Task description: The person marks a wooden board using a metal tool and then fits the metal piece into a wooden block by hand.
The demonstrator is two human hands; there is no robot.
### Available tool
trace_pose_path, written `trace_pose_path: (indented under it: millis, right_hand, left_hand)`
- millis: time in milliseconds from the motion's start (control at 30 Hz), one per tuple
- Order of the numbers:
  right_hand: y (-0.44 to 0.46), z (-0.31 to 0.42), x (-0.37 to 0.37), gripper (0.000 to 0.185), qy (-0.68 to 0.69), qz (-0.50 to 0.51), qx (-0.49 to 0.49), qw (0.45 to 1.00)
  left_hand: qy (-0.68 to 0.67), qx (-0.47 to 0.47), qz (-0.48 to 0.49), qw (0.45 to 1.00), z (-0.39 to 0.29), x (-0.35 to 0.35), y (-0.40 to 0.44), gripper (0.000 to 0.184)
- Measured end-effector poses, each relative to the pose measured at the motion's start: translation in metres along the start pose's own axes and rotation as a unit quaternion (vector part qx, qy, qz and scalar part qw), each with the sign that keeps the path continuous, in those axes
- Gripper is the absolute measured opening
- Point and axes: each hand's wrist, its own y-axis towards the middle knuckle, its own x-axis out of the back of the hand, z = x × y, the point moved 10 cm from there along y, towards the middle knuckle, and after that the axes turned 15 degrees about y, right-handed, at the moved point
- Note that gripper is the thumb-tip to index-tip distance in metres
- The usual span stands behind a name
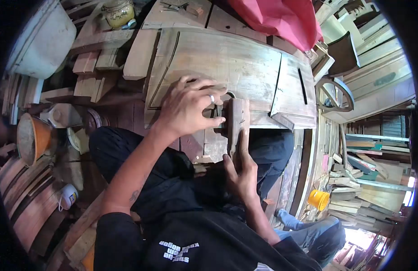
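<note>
Holding block (236,115) by lower end in right hand (243,172), at bench's (245,63) near edge | curving left hand (187,106) beside block's top, cannot tell if gripping anything | probably handling stiff, fairly light, hardly slippery or fragile | best grasping along long sides

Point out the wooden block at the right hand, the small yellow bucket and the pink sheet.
Wooden block (236,116): head view, on its long face.
Small yellow bucket (318,199): head view, on its outer side wall.
Pink sheet (283,20): head view, mid-surface.
</note>
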Motion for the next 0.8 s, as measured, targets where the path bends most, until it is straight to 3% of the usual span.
trace_pose_path:
  millis: [100, 133, 200, 400, 533, 567, 667, 800]
  right_hand:
    - [0.023, 0.008, 0.003, 0.079, 0.013, 0.004, 0.0, 1.0]
    - [0.038, 0.009, 0.001, 0.078, 0.025, -0.008, -0.069, 0.997]
    - [0.02, 0.003, -0.001, 0.079, 0.008, -0.015, 0.007, 1.0]
    - [0.029, 0.005, 0.004, 0.079, 0.019, 0.007, -0.021, 1.0]
    - [0.019, 0.008, 0.003, 0.087, -0.05, -0.033, 0.068, 0.996]
    - [0.007, -0.003, 0.003, 0.081, -0.012, -0.004, -0.01, 1.0]
    - [0.006, 0.0, 0.008, 0.08, -0.023, 0.012, 0.002, 1.0]
    - [0.039, 0.012, 0.009, 0.082, -0.007, -0.044, 0.07, 0.997]
  left_hand:
    - [0.006, -0.009, 0.006, 1.0, -0.003, -0.001, -0.001, 0.044]
    - [0.024, 0.0, 0.028, 0.999, 0.0, -0.007, -0.001, 0.044]
    - [0.018, 0.018, 0.01, 1.0, -0.001, -0.003, -0.001, 0.042]
    - [0.026, -0.003, 0.024, 0.999, -0.001, -0.007, -0.001, 0.044]
    - [0.014, 0.023, 0.011, 1.0, 0.001, -0.006, -0.003, 0.048]
    - [0.022, 0.008, 0.018, 1.0, 0.002, -0.009, -0.004, 0.057]
    - [0.008, 0.013, 0.025, 1.0, 0.002, -0.006, -0.002, 0.063]
    - [0.043, 0.006, 0.038, 0.998, 0.003, -0.011, -0.001, 0.065]
